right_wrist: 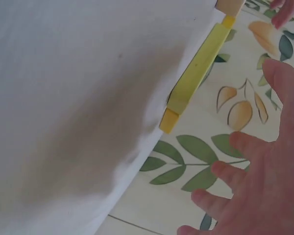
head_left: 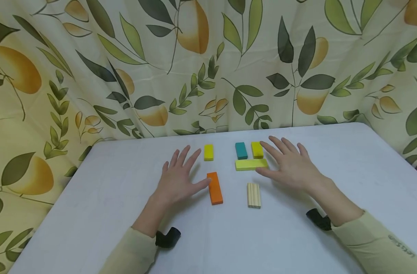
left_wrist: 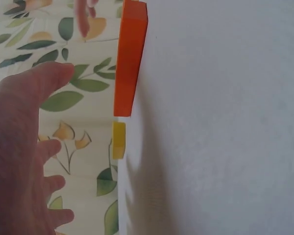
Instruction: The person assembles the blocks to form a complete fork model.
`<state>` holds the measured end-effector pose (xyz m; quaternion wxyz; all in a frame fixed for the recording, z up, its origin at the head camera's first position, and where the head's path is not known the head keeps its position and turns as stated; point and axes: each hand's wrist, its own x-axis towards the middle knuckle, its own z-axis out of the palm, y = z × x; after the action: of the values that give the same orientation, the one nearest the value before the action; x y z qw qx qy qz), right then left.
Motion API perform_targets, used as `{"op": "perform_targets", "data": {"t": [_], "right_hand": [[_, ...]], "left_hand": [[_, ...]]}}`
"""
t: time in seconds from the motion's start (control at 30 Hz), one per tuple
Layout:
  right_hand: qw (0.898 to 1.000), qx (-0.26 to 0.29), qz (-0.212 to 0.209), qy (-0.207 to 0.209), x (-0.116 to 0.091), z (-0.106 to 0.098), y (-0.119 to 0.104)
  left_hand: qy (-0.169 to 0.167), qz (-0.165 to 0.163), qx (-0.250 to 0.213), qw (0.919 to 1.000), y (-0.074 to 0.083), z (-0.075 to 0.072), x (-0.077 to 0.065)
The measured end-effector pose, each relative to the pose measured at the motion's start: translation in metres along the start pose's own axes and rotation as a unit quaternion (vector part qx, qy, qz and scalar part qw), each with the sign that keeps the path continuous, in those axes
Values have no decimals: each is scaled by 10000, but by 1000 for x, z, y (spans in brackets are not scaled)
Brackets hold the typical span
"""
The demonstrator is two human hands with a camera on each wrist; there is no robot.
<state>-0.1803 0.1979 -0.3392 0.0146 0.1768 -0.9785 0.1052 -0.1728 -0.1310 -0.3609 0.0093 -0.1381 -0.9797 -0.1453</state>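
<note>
My left hand is spread above the table, its thumb beside a long orange block. In the left wrist view a gap shows between the thumb and the orange block. Over on the right, my right hand hovers with spread fingers and holds nothing. Its thumb overlaps the end of a long yellow-green block in the head view, but the right wrist view shows that block apart from the fingers. Behind lie a teal block and a yellow block. Another yellow block lies left of them.
A ridged, plain wood-coloured block lies nearer the front, between the hands. All the blocks rest on a white-covered table. A patterned curtain with leaves and fruit hangs behind and at the sides.
</note>
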Motion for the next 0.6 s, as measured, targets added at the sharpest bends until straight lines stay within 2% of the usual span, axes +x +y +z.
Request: {"op": "perform_targets", "data": {"t": [0.3,0.6], "right_hand": [[9996,138,-248,92,6,4,-5],[9973,405,-538,283,12,7,-9]], "left_hand": [[7,231,-241,9994,6,1,-3],[-72,620,-507,9968,9,4,-2]]}}
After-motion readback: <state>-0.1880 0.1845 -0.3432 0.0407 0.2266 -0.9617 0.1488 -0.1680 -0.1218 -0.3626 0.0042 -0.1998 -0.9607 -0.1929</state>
